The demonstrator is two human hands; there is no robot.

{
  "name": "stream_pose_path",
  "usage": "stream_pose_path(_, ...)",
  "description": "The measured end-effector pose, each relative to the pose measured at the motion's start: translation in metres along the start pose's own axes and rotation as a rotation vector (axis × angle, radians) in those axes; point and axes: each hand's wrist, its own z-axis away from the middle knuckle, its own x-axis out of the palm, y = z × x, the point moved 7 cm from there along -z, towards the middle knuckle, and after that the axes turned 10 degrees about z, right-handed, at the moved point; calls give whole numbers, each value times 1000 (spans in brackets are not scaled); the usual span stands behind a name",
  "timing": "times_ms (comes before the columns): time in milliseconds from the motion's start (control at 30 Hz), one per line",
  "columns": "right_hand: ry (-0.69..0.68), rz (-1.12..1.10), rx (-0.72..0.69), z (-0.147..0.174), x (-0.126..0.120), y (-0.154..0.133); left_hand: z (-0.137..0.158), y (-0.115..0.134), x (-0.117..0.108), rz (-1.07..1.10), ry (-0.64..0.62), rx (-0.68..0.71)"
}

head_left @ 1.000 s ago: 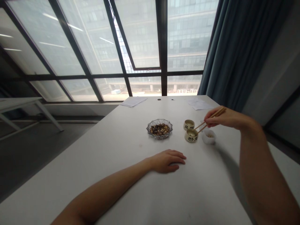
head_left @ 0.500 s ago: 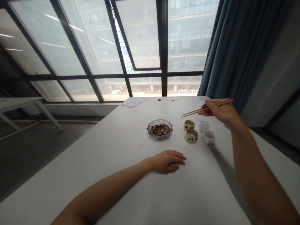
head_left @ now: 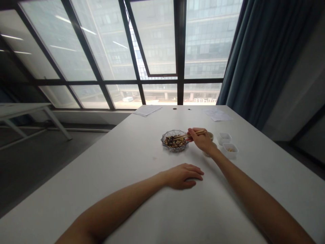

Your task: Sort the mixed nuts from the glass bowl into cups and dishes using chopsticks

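My right hand (head_left: 199,139) grips a pair of wooden chopsticks (head_left: 186,136), whose tips reach into a scalloped clear glass bowl (head_left: 164,145). In the bowl lies a mix of small dark and pale pieces (head_left: 175,142), perhaps seeds or nuts. Whether the tips pinch a piece is too small to tell. Resting palm down on the table, my left hand (head_left: 184,176) has its fingers stretched out and holds nothing. Two small greenish cups stand behind my right hand and wrist, mostly hidden by them.
Right of my right wrist stand two white plastic tubs, a farther one (head_left: 224,138) and a nearer one (head_left: 230,151) with a few pale bits inside. Papers lie at the table's far left (head_left: 147,110) and far right (head_left: 218,114). Two small dark items sit near the back edge.
My right hand has swung left and down from above the white tubs, bringing the chopstick tips into the glass bowl. My left hand stays in place on the table.
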Motion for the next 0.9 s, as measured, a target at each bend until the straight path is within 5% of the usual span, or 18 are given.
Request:
stream_pose_path(500, -48, -97, 103, 4, 23, 16, 0, 0, 0, 16, 7, 5)
stream_pose_path(767, 87, -94, 123, -6, -6, 12, 0, 0, 1, 8, 5, 9)
stream_pose_path(900, 223, -191, 117, -15, -48, 1, 0, 0, 1, 3, -1, -4)
